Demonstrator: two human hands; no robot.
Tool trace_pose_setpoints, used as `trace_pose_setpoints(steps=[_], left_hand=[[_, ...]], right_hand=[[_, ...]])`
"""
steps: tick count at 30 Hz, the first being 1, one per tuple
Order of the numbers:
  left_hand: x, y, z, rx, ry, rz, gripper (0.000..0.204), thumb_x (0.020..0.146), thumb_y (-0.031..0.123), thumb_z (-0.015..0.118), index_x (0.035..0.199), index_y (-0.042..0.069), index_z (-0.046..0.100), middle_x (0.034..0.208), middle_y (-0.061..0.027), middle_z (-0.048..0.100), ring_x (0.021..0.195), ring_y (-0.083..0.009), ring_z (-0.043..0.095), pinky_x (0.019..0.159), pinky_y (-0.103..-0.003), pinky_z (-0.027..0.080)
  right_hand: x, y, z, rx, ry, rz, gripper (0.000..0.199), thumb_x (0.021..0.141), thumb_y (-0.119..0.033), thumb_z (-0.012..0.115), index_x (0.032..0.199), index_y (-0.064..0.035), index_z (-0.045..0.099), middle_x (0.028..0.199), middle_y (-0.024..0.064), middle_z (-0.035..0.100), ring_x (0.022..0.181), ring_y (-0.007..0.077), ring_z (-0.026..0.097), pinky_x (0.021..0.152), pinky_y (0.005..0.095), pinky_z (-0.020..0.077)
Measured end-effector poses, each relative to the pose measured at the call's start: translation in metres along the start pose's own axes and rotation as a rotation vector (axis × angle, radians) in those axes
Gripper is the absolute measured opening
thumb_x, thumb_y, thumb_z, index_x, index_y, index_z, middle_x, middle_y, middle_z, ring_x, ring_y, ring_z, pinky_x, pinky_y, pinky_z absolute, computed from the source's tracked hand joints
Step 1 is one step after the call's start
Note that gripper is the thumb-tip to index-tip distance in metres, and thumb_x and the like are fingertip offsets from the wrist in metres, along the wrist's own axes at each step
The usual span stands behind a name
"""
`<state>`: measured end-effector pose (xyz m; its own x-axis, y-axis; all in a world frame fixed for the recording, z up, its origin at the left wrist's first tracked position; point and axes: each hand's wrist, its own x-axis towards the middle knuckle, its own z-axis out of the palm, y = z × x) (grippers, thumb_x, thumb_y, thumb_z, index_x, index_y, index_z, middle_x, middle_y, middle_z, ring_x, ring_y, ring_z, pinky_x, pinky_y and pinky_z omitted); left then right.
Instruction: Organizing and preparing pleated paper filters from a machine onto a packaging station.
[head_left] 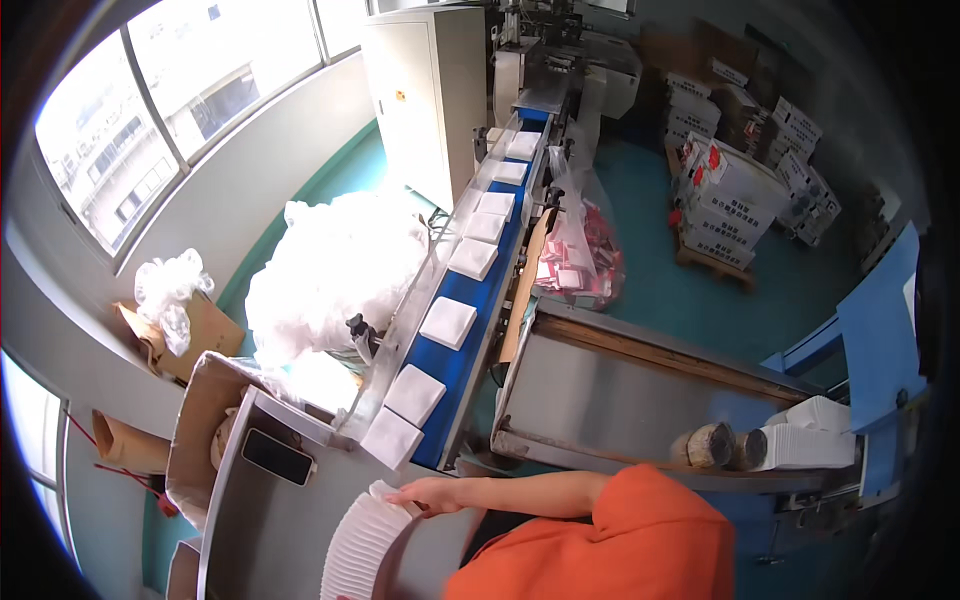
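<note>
A curved row of white folded paper napkins (357, 545) stands on edge over the grey metal table (290, 520). My right hand (428, 495), coming from an orange sleeve, closes around the row's far end. At the lower picture edge, only a sliver of my left hand (345, 597) shows, against the near end of the same row. Just beyond my right hand, a flat napkin packet (391, 439) lies at the end of the blue conveyor belt (412, 340). Several more white packets lie along the belt, spaced out toward the machine.
A phone (278, 457) lies on the table, beside a cardboard box (205, 420). Large plastic bags (335, 275) are heaped left of the conveyor. To the right are a metal-topped bench (610, 390), white stacks (808, 440), a bag of red-and-white packets (580, 260) and stacked cartons (728, 205).
</note>
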<state>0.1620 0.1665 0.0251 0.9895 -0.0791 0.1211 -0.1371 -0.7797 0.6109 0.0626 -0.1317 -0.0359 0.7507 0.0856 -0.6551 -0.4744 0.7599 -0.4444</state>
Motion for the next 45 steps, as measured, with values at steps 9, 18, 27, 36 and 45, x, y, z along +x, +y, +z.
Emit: trace_pose_setpoints(steps=[9,18,27,36,45], left_hand=[[0.0,0.02,-0.017,0.054,-0.086,-0.086,0.089,0.087,0.058,0.058,0.144,-0.004,0.031,0.141,-0.0279,0.04,0.129,-0.0381,0.042,0.108,-0.044,0.034],[0.025,-0.068,0.019,-0.359,-0.023,-0.395,0.088,0.088,0.062,0.053,0.143,-0.003,0.032,0.141,-0.0246,0.042,0.127,-0.0346,0.043,0.105,-0.043,0.036],[0.007,-0.009,-0.01,-0.235,-0.206,-0.434,0.087,0.088,0.061,0.054,0.143,-0.004,0.032,0.14,-0.0249,0.042,0.128,-0.0343,0.043,0.105,-0.043,0.036],[0.005,-0.003,-0.008,-0.013,-0.075,-0.13,0.09,0.088,0.058,0.057,0.14,-0.01,0.031,0.134,-0.0291,0.047,0.125,-0.0371,0.045,0.107,-0.044,0.033],[-0.017,0.021,-0.011,-0.098,-0.238,-0.129,0.088,0.089,0.053,0.059,0.14,-0.011,0.028,0.137,-0.0303,0.044,0.128,-0.0368,0.043,0.108,-0.043,0.034]], right_hand=[[0.008,-0.002,0.0,-0.502,0.16,-0.439,0.057,0.087,-0.037,0.062,0.128,0.0,0.05,0.107,0.0105,0.06,0.095,0.0148,0.059,0.078,0.029,0.0479],[0.01,-0.006,-0.016,-0.009,0.279,-0.26,0.061,0.087,-0.056,0.061,0.113,-0.0004,0.055,0.103,0.0128,0.063,0.086,0.015,0.063,0.07,0.0285,0.0539],[0.004,-0.01,0.019,-0.485,0.063,-0.17,0.067,0.087,-0.06,0.058,0.126,-0.0057,0.056,0.112,0.0121,0.059,0.096,0.0214,0.056,0.082,0.0345,0.0433],[0.021,0.007,-0.024,-0.022,0.311,-0.354,0.047,0.086,-0.032,0.071,0.12,-0.0023,0.057,0.106,0.0072,0.06,0.088,0.0133,0.059,0.065,0.0227,0.0476],[0.012,-0.003,0.03,-0.891,0.216,-0.394,0.091,0.077,-0.085,0.038,0.114,-0.0055,0.063,0.084,0.0138,0.062,0.08,0.0223,0.061,0.069,0.0297,0.0479]])
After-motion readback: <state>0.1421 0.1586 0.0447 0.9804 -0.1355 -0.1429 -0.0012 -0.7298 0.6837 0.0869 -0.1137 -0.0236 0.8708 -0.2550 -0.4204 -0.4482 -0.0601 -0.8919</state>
